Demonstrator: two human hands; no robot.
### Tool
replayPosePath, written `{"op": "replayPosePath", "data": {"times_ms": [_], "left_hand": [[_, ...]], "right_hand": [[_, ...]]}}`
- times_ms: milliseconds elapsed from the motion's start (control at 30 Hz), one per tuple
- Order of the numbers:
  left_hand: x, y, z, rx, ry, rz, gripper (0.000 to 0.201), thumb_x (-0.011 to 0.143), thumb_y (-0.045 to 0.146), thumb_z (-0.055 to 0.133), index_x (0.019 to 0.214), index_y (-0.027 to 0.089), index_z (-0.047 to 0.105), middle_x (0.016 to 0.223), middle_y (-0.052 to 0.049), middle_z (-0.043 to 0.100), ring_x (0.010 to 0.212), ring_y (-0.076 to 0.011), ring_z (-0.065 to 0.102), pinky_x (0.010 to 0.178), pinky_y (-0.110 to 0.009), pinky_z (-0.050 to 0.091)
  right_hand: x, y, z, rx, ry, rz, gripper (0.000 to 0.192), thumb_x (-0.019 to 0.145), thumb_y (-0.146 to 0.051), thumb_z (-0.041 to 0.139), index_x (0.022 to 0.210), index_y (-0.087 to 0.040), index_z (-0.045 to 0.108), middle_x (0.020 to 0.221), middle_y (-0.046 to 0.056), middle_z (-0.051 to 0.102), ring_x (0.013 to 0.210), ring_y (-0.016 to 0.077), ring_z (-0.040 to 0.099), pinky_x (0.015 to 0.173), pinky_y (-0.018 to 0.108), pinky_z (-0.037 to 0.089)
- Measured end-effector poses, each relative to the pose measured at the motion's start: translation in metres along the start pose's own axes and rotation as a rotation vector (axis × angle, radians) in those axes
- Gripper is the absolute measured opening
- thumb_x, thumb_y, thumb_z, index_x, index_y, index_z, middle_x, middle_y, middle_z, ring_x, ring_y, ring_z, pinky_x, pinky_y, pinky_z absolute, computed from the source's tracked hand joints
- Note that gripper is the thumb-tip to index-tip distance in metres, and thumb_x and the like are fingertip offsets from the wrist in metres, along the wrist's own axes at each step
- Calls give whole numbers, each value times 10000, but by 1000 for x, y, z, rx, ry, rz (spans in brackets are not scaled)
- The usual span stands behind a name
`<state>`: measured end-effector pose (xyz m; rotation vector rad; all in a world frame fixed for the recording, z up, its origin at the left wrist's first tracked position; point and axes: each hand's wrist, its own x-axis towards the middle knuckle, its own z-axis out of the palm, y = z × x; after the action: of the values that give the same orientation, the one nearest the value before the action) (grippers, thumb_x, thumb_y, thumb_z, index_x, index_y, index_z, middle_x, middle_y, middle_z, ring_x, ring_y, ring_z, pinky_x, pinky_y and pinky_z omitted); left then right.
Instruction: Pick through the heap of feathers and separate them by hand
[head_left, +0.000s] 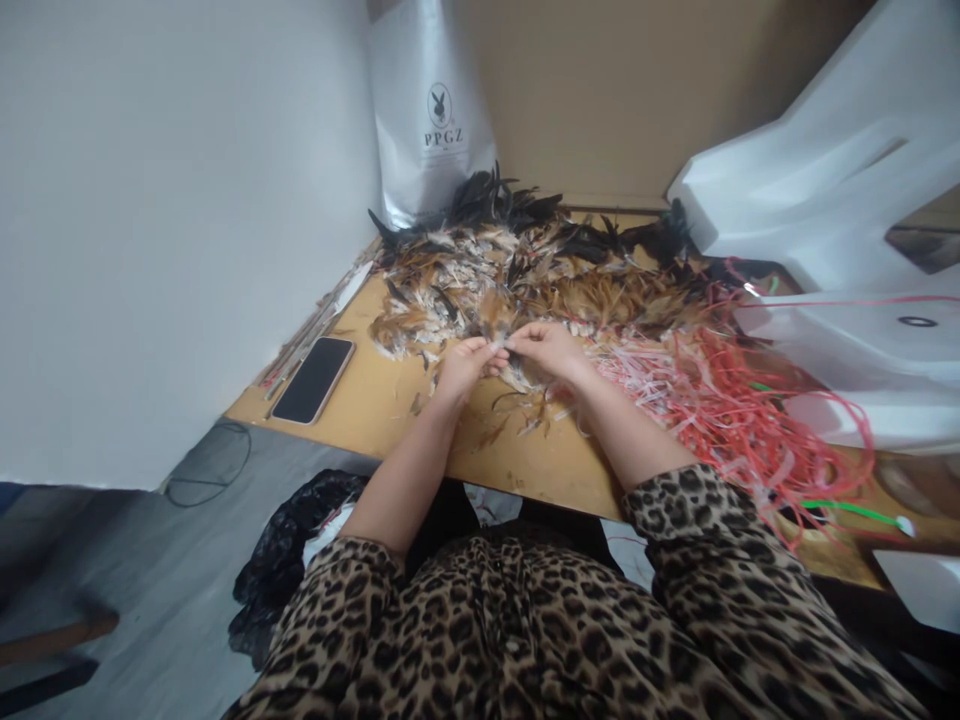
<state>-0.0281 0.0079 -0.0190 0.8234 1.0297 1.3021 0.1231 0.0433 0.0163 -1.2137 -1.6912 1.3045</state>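
Brown and white feathers (pixel 517 285) heap at frame centre on the wooden table (pixel 375 400). Left hand (pixel 466 362) and right hand (pixel 546 350) meet, fingertips pinching one small feather (pixel 504 345) between them. Phone (pixel 313 379) lies left; red strings (pixel 712 400) right.

Illumination is soft, diffuse and moderately bright; no hard shadows. The wall (pixel 150 220) and foam (pixel 825 180) read near-white, with mild overexposure and lost surface detail. The bag (pixel 431 110) shows a dull sheen. Wide-angle distortion bends lines toward the edges. Centre focus is fair; the feathers (pixel 525 270) appear slightly soft, corners smeared.
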Motion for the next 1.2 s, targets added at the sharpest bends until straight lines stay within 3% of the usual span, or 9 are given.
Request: {"op": "replayPosePath", "data": {"times_ms": [200,367,433,533,700,833,1000,1200], "left_hand": [[2,3,-3,-55,77,43,190,670,278,695,697,104,620,701,-58,677,531,-56,576,498,-156,414],[2,3,-2,-69,85,49,192,669,273,696,695,104,610,721,-61,682,538,-55,584,491,-151,413],[2,2,-3,-75,90,51,194,668,274,698,702,107,605,730,-61,685,546,-59,591,491,-151,414],[4,1,-3,-90,108,48,200,671,275,697,700,108,591,742,-63,689,554,-63,596,493,-153,416],[4,1,-3,-139,101,15,177,693,252,683,707,107,582,764,-71,697,571,-64,608,500,-145,417],[3,0,-3,-160,41,-33,143,708,221,671,714,103,590,768,-77,698,579,-70,620,495,-139,426],[2,2,-3,-235,-48,-177,26,743,122,614,748,97,619,756,-67,693,562,-51,607,469,-109,422],[-1,7,-2,-302,-73,-278,78,782,79,554,779,101,629,733,-38,675,530,-26,582,441,-79,416]], "right_hand": [[-8,-11,-9,-797,-302,-56,180,660,-318,603,625,-158,678,559,13,608,515,97,484,521,222,324],[-13,-12,2,-1048,-338,-6,188,659,-329,596,706,-190,714,683,46,671,593,131,543,547,234,333],[-12,-12,1,-972,-369,-19,145,654,-263,589,686,-183,705,677,39,669,594,124,544,556,227,344],[-9,-10,-8,-619,-398,-12,103,637,-239,605,659,-160,668,589,3,623,519,88,497,519,205,351],[-3,-6,-16,57,-222,116,183,620,-311,658,660,-142,602,578,0,608,434,58,462,413,185,320],[2,0,-8,361,-134,137,254,556,-334,725,638,-144,577,659,33,647,494,71,523,438,185,365],[6,9,1,396,-51,-12,259,553,-337,745,626,-149,582,543,-28,563,488,60,470,498,200,372],[7,10,2,251,-18,-197,237,579,-331,734,698,-152,636,723,3,630,668,103,539,694,252,425]]}}
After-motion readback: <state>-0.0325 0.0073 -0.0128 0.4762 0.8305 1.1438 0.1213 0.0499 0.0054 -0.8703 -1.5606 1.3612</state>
